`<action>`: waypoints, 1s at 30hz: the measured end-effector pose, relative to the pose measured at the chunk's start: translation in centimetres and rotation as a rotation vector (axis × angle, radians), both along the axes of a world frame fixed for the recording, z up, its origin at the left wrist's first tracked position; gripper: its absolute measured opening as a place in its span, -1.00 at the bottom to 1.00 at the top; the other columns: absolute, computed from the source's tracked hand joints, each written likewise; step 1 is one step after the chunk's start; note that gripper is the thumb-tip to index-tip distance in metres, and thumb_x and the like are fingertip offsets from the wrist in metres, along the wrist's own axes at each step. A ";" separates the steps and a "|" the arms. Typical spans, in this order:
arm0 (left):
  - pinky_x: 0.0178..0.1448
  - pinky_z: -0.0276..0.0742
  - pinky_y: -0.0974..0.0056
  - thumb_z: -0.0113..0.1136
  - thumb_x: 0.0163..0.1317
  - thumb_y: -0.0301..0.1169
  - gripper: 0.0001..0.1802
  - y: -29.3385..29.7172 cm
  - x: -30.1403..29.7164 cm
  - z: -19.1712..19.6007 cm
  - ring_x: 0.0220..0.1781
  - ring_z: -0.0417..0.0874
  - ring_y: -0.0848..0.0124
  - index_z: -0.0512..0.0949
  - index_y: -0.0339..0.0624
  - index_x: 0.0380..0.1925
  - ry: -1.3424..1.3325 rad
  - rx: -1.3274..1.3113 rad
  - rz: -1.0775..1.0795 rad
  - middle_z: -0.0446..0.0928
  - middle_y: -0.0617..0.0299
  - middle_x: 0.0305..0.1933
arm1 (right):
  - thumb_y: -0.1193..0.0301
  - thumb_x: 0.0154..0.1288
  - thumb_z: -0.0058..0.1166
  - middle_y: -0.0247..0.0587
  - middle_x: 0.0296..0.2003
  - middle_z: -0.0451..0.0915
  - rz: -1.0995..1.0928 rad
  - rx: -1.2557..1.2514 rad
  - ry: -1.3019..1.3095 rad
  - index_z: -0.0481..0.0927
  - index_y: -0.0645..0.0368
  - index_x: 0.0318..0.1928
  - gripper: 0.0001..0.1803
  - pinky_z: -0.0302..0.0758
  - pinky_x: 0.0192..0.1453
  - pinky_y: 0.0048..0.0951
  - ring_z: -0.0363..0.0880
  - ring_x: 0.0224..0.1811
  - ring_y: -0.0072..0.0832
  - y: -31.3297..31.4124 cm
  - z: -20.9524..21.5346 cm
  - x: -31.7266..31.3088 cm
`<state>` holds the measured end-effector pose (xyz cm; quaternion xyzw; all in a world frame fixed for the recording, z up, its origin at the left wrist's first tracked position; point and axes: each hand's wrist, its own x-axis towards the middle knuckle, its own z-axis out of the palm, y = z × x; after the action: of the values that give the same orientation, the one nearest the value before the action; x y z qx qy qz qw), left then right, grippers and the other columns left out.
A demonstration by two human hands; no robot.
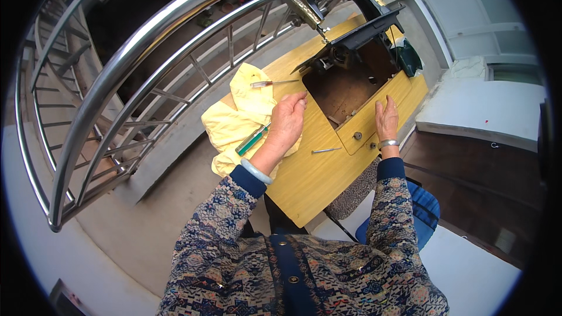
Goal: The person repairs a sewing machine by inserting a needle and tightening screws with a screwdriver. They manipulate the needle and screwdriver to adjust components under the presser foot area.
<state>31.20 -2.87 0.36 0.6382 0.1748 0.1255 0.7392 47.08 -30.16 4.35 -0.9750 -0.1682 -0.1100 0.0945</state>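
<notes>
Two hands reach over the table (304,196). Our left hand (287,122) has its fingers curled in toward the thumb; we cannot tell whether something small sits between the tips. Our right hand (386,120) has its fingers loosely apart, gripping nothing we can see, beside the opening (336,96) in the tabletop. Anything loose that slips could drop into that hole, at the left hand's two o'clock.

From that hand, a reddish screwdriver (261,84) lies at eleven o'clock on a yellow cloth (219,123), and a green screwdriver (252,142) at eight; a tug on the cloth might roll either one off. At four, a thin metal tool (326,150) rests on bare wood.

Farther out at one o'clock, the sewing machine (351,9) stands tipped back over the opening. We judge that a bump could swing it down and pinch fingers.
</notes>
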 end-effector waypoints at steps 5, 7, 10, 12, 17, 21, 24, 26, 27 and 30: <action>0.05 0.53 0.35 -0.08 0.43 -0.47 -0.49 -3.9 4.6 -0.5 0.04 0.58 0.41 0.29 -0.41 0.35 0.073 -0.292 0.037 0.53 0.09 0.13 | 0.26 0.42 0.06 0.41 0.18 0.42 -0.066 -0.094 0.053 0.34 0.53 0.21 -0.42 0.31 0.37 -0.05 0.38 0.24 0.22 -5.8 -1.9 4.9; 0.06 0.53 0.35 -0.08 0.42 -0.47 -0.45 -5.0 5.6 -0.5 0.06 0.57 0.40 0.23 -0.41 0.39 0.055 -0.340 0.064 0.51 0.08 0.16 | 0.21 0.44 0.03 0.45 0.28 0.32 -0.068 -0.143 0.152 0.31 0.55 0.25 -0.37 0.23 0.45 -0.06 0.28 0.34 0.22 -6.5 -2.7 5.4; 0.01 0.54 0.35 -0.09 0.42 -0.46 -0.47 -5.5 6.4 -0.4 0.03 0.57 0.42 0.27 -0.38 0.37 0.068 -0.136 0.095 0.52 0.12 0.10 | 0.18 0.45 0.00 0.47 0.33 0.23 -0.031 -0.220 0.112 0.28 0.56 0.28 -0.33 0.14 0.52 -0.07 0.17 0.42 0.23 -6.7 -3.5 5.2; -0.11 0.55 0.38 -0.07 0.43 -0.45 -0.50 -5.8 7.0 -0.2 -0.06 0.57 0.46 0.31 -0.36 0.35 0.019 -0.095 0.148 0.53 0.16 0.01 | 0.17 0.45 -0.02 0.49 0.36 0.18 -0.024 -0.253 0.101 0.26 0.56 0.29 -0.31 0.08 0.55 -0.08 0.10 0.46 0.23 -6.6 -3.6 4.9; -0.38 0.48 0.41 -0.07 0.43 -0.46 -0.53 -5.8 9.6 0.6 -0.42 0.53 0.53 0.36 -0.36 0.31 -0.029 -0.166 0.253 0.53 0.21 -0.16 | 0.19 0.45 -0.03 0.52 0.37 0.15 -0.006 -0.318 0.157 0.22 0.60 0.31 -0.30 0.08 0.56 -0.08 0.07 0.47 0.24 -6.2 -2.8 5.1; -0.49 0.42 0.41 -0.07 0.42 -0.48 -0.53 -6.1 11.0 0.3 -0.59 0.44 0.55 0.38 -0.39 0.30 0.039 -0.141 0.311 0.52 0.23 -0.30 | 0.16 0.46 -0.06 0.52 0.38 0.14 -0.019 -0.356 0.138 0.22 0.61 0.32 -0.28 0.08 0.55 -0.08 0.06 0.48 0.24 -5.8 -2.6 4.9; -0.50 0.40 0.42 -0.07 0.41 -0.49 -0.52 -6.2 11.7 -0.6 -0.59 0.42 0.56 0.38 -0.39 0.30 0.047 -0.020 0.334 0.51 0.25 -0.38 | 0.13 0.48 -0.10 0.51 0.38 0.13 -0.035 -0.323 0.146 0.22 0.62 0.32 -0.27 0.08 0.55 -0.07 0.04 0.49 0.22 -5.8 -2.7 4.6; -0.50 0.39 0.42 -0.07 0.40 -0.49 -0.52 -6.4 12.1 -1.0 -0.59 0.41 0.56 0.38 -0.39 0.31 0.051 -0.020 0.328 0.50 0.28 -0.40 | 0.13 0.49 -0.11 0.51 0.39 0.12 -0.036 -0.324 0.162 0.22 0.62 0.32 -0.27 0.07 0.56 -0.06 0.03 0.50 0.22 -5.8 -2.7 4.5; -0.51 0.39 0.42 -0.07 0.40 -0.49 -0.51 -6.4 12.3 -1.1 -0.60 0.40 0.57 0.37 -0.39 0.31 0.053 -0.021 0.324 0.49 0.29 -0.41 | 0.12 0.49 -0.12 0.51 0.39 0.11 -0.036 -0.314 0.153 0.22 0.62 0.33 -0.26 0.06 0.56 -0.05 0.02 0.50 0.21 -5.8 -2.7 4.5; -0.51 0.37 0.43 -0.09 0.40 -0.48 -0.51 -6.6 12.7 -0.8 -0.60 0.39 0.58 0.38 -0.39 0.31 0.066 -0.070 0.316 0.48 0.32 -0.43 | 0.12 0.50 -0.12 0.51 0.40 0.09 -0.040 -0.329 0.149 0.21 0.63 0.33 -0.26 0.04 0.56 -0.05 0.01 0.51 0.21 -5.8 -2.7 4.4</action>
<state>43.91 -9.43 -0.41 0.5804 0.3015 0.2130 0.7259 51.46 -35.92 1.61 -0.9859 -0.1571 -0.0105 -0.0563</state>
